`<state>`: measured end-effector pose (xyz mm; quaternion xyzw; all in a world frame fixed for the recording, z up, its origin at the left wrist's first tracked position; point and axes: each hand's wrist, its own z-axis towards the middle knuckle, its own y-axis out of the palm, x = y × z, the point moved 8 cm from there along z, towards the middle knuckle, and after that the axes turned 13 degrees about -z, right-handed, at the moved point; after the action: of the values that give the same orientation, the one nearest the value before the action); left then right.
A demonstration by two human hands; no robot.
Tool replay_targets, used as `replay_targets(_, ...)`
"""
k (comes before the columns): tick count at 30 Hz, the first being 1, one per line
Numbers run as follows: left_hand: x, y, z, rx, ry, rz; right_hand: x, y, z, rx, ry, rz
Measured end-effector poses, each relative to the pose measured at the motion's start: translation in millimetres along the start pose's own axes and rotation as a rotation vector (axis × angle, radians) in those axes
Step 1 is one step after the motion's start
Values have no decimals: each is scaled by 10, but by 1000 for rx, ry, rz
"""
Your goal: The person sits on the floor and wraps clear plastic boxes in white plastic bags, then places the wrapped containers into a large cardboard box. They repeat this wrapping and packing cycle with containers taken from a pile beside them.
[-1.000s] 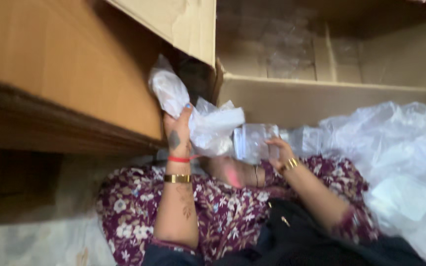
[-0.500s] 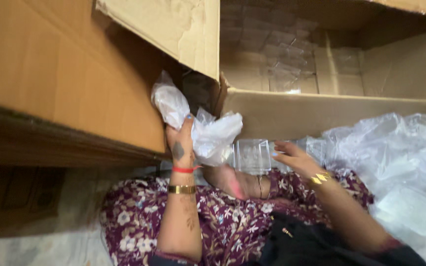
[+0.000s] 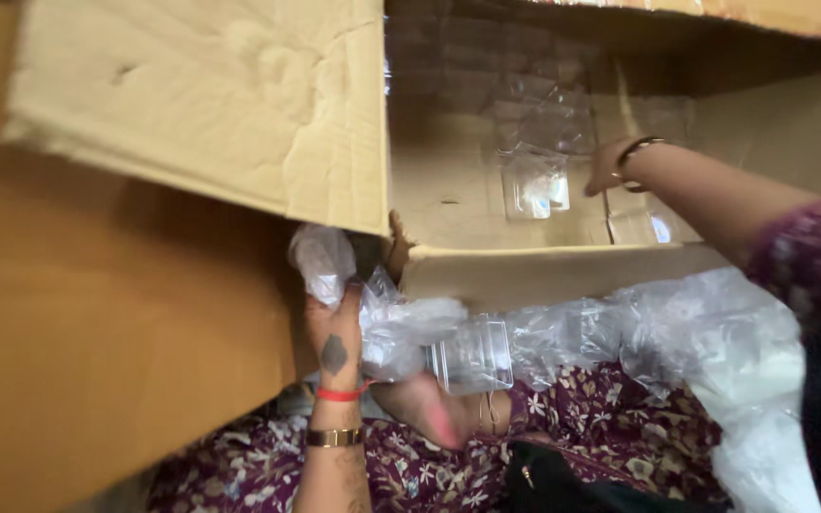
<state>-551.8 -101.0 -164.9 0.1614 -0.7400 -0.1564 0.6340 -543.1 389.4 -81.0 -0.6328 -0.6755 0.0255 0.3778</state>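
Observation:
My left hand (image 3: 334,337) is shut on the neck of a crumpled clear plastic bag (image 3: 401,328), held up beside the corner of an open cardboard box (image 3: 543,271). A stack of clear plastic containers (image 3: 472,356) pokes out of the bag over my lap. My right hand (image 3: 608,169) reaches deep into the box, right next to a small clear plastic container (image 3: 536,185) lying inside. Blur hides whether the fingers still grip it. Another clear container (image 3: 640,228) lies near the box's front wall.
A box flap (image 3: 211,104) hangs over the upper left, with a big brown cardboard wall (image 3: 97,361) beside it. Loose clear plastic wrap (image 3: 714,351) is heaped at the right. My floral-clad legs (image 3: 600,437) and a bare foot (image 3: 424,413) fill the bottom.
My right hand has left the containers at my lap and gone up and right into the box. The left hand keeps holding the bag.

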Motion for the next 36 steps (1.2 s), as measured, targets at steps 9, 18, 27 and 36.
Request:
replay_targets(9,-12,99,-28,-11,-153,147,-407,553,582,-7,142,895)
replay_targets(18,-183,94,-57,30,-161,38,-460,306,546,131,159,1068)
replay_targets(27,-110,120,-51,-50,-85,102,-494,-580,-78,230,-201,72)
replay_targets(36,150,241,-173,-14,36,126,-435,150,-2957,1465,-569,1830)
